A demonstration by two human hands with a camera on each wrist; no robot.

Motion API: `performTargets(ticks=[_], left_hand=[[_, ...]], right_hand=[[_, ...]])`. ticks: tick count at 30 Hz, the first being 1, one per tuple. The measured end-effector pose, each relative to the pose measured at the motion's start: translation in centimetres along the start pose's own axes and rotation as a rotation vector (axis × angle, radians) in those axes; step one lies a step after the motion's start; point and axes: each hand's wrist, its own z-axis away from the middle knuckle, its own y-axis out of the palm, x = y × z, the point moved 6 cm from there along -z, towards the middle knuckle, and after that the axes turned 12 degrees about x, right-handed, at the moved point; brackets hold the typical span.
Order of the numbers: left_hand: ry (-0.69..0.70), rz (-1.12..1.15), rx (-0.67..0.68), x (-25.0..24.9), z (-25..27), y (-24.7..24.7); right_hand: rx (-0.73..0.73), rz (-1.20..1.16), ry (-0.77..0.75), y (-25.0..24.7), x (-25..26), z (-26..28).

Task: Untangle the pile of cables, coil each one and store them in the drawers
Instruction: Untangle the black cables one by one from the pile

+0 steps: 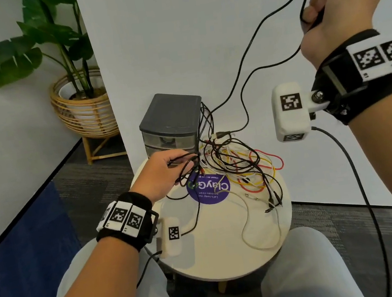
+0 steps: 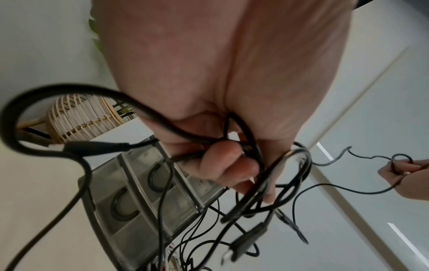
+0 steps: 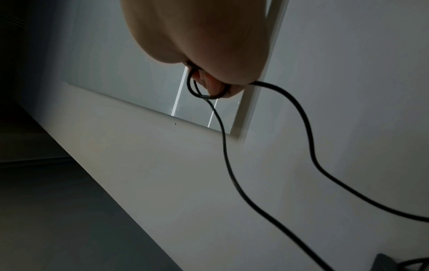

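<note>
A tangled pile of cables point(image 1: 240, 167), black, white, red and yellow, lies on a small round white table point(image 1: 224, 256). A grey drawer unit point(image 1: 171, 124) stands at the table's back edge, its drawers point(image 2: 144, 198) closed. My left hand point(image 1: 166, 174) grips a bunch of black cables point(image 2: 234, 146) in front of the drawers. My right hand point(image 1: 337, 2) is raised high at the upper right, fingers curled round loops of one black cable point(image 1: 251, 48). From the right hand point(image 3: 209, 80) that black cable point(image 3: 232, 174) hangs down in two strands toward the pile.
A potted plant in a rattan basket point(image 1: 82, 106) stands on the floor at the left, beyond a white wall corner point(image 1: 100, 73). A round purple sticker point(image 1: 207, 189) marks the tabletop. My knees point(image 1: 305, 271) sit close under the table's near edge. Blue carpet lies at the left.
</note>
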Motion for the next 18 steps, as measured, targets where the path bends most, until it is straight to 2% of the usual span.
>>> performTargets(ticks=[3, 5, 9, 12, 14, 16, 18], left_hand=[[0.013, -0.084, -0.021, 0.1, -0.1, -0.3], [-0.001, -0.052, -0.038, 0.1, -0.1, -0.4], [-0.011, 0.212, -0.036, -1.0, -0.1, -0.3], [0.037, 0.459, 0.023, -3.3, 0.3, -0.3], [0.072, 0.532, 0.060, -5.4, 0.8, -0.3], [0.115, 0.549, 0.080, -7.6, 1.1, -0.6], [0.131, 0.507, 0.059, -9.6, 1.0, -1.7]], right_hand=[[-0.022, -0.034, -0.019, 0.0, 0.4, -0.3], [-0.017, -0.041, -0.030, 0.0, 0.7, -0.5], [0.026, 0.017, -0.015, 0.5, 0.0, -0.1], [-0.041, 0.104, 0.061, -0.5, -1.7, 0.7], [-0.057, 0.158, 0.127, -1.2, -3.2, 1.6], [-0.004, 0.212, 0.180, -1.6, -4.8, 2.8], [0.143, 0.312, 0.191, -1.1, -6.2, 4.3]])
